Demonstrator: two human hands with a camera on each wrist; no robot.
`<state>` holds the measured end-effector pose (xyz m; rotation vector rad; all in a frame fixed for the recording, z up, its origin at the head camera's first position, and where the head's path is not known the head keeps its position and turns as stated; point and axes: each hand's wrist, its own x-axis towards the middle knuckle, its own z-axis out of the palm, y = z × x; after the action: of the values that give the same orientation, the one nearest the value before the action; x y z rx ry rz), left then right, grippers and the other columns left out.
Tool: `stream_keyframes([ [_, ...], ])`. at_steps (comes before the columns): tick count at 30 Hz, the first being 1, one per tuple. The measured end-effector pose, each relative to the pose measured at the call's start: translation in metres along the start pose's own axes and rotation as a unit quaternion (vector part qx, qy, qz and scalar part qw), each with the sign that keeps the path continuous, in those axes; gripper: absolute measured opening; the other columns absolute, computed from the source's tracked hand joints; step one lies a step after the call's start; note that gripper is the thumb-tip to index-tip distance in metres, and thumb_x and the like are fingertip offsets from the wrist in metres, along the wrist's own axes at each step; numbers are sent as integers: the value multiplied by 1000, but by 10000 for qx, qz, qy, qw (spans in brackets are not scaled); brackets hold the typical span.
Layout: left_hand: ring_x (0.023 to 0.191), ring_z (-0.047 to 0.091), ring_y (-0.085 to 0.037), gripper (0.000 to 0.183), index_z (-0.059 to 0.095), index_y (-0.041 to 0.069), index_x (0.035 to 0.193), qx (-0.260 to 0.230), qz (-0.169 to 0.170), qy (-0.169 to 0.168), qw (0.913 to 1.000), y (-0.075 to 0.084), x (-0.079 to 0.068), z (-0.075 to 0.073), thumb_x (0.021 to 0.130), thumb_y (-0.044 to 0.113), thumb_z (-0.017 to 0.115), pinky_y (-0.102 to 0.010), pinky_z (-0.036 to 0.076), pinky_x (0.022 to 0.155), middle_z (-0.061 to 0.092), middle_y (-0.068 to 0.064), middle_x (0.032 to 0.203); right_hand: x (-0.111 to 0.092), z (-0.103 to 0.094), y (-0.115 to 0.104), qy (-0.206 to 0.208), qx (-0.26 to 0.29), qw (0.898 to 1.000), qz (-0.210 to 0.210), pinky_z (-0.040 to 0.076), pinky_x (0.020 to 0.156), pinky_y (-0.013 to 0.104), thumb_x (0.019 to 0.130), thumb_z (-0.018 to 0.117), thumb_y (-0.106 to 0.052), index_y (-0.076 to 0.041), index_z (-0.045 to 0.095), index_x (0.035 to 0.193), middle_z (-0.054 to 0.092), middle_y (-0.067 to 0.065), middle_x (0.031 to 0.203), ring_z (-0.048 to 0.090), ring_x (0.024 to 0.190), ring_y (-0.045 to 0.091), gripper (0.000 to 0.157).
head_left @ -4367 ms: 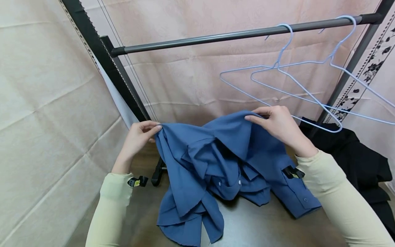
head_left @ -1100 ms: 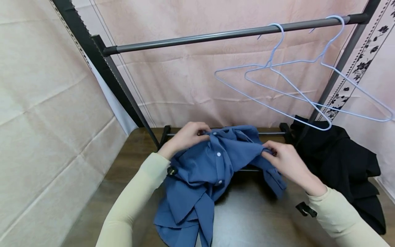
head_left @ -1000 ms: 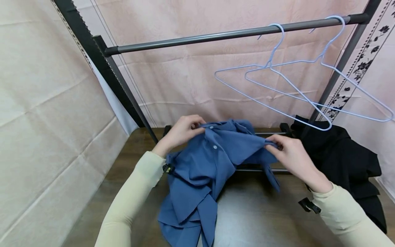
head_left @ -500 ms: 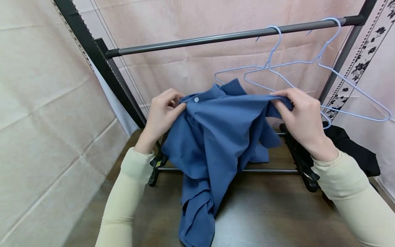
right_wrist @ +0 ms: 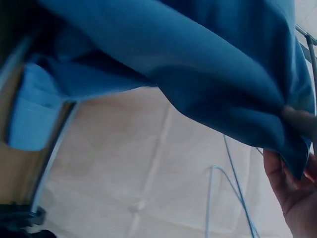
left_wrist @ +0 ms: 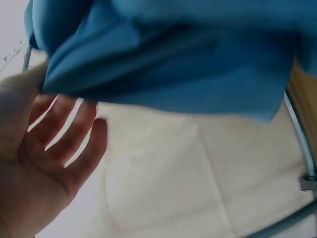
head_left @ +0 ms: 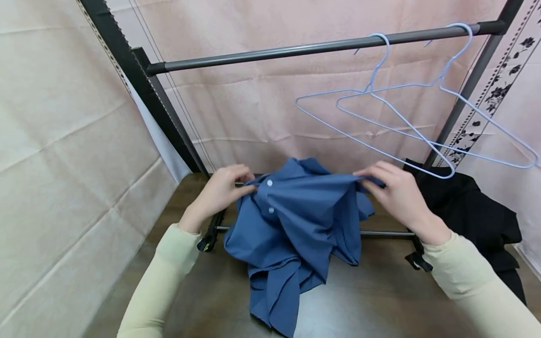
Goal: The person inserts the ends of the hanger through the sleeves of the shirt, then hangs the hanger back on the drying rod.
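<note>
Holding the blue shirt [head_left: 296, 234] up by two points, near mid-view and a bit toward 6 o'clock, above the desk [head_left: 372, 300]. Fingers of my left hand [head_left: 220, 193] pinch the cloth edge at its 10 o'clock, beside the top button [head_left: 269, 183]; fingers of my right hand [head_left: 396, 195] pinch another edge at its 2 o'clock. Both grips narrow, cloth between thumb and fingers. Probably spread this far apart so the upper edge pulls taut and the folds drop free below.

Orientation: what looks like the collar [head_left: 306, 165] points to 12 o'clock, tails toward 6, slightly 7. Long axis runs 12 to 6; visible buttons follow it. Can't tell how much of the lower end rests on the desk.

Hangers [head_left: 407, 123] hang off the rod [head_left: 262, 57] at 1 to 2 o'clock, likely parked up there out of the way. Black garment [head_left: 469, 220] lies off at 3 o'clock, well apart from the shirt.
</note>
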<state>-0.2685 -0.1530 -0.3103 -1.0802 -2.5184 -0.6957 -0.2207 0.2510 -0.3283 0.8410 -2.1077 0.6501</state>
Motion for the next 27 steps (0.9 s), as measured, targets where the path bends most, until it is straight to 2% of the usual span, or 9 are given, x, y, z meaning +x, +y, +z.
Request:
stream_keyframes([
  [4,73,55,-8,8,69,24,89,-178,-260,-755,9967,-7,-24,6,93,26,76,-32,47,67,61,12,82,-24,3,1,-354,236,9987,-288,44,71,18,71,83,13,-13,77,103,69,-1,97,60,86,9,41],
  [6,70,55,-8,8,69,25,89,-136,-400,-960,9945,-10,-35,6,94,27,74,-31,47,66,61,13,81,-33,1,3,-542,331,9971,-424,44,71,18,70,83,12,-15,78,104,69,-4,99,59,87,8,43],
  [10,64,52,-9,9,69,24,88,-24,-924,-989,9908,-26,-56,2,95,29,73,-31,46,62,59,11,75,-52,-3,7,-901,457,9931,-602,44,72,17,98,70,-21,-18,77,105,67,-8,101,59,89,6,11],
  [13,61,49,-10,13,66,21,86,30,-1388,-941,9858,-46,-74,-2,95,27,73,-31,44,60,56,8,71,-67,-5,10,-1105,472,9905,-667,44,72,16,106,47,-46,-20,76,104,66,-11,102,59,88,3,39],
  [14,60,49,-10,14,66,20,85,68,-1545,-940,9835,-53,-80,-3,95,27,73,-31,43,59,55,8,69,-72,-6,10,-1191,464,9895,-671,45,73,15,106,46,-46,-21,76,104,66,-12,102,59,88,3,40],
  [16,59,48,-10,16,65,19,83,150,-1802,-997,9785,-65,-93,-4,95,26,73,-31,41,58,55,7,68,-82,-7,11,-1400,507,9867,-650,45,75,14,106,46,-46,-22,75,103,65,-13,101,59,88,3,38],
  [19,58,47,-11,17,66,18,82,255,-2148,-1112,9700,-80,-111,-6,95,26,73,-31,40,58,55,6,67,-98,-6,12,-1761,495,9813,-596,44,77,13,95,73,-28,-24,73,102,63,-14,101,59,88,3,8],
  [23,59,48,-13,19,66,14,79,412,-2528,-1270,9583,-96,-134,-11,94,24,73,-32,40,58,55,4,67,-119,-2,14,-2202,308,9741,-408,45,75,15,66,87,4,-27,71,98,60,-15,100,58,86,3,47],
  [27,61,48,-14,21,65,11,75,452,-3020,-1522,9400,-108,-156,-16,91,21,74,-32,39,58,55,4,67,-136,6,16,-2570,331,9658,-114,49,71,21,67,88,4,-30,69,95,59,-17,99,58,86,2,48],
])
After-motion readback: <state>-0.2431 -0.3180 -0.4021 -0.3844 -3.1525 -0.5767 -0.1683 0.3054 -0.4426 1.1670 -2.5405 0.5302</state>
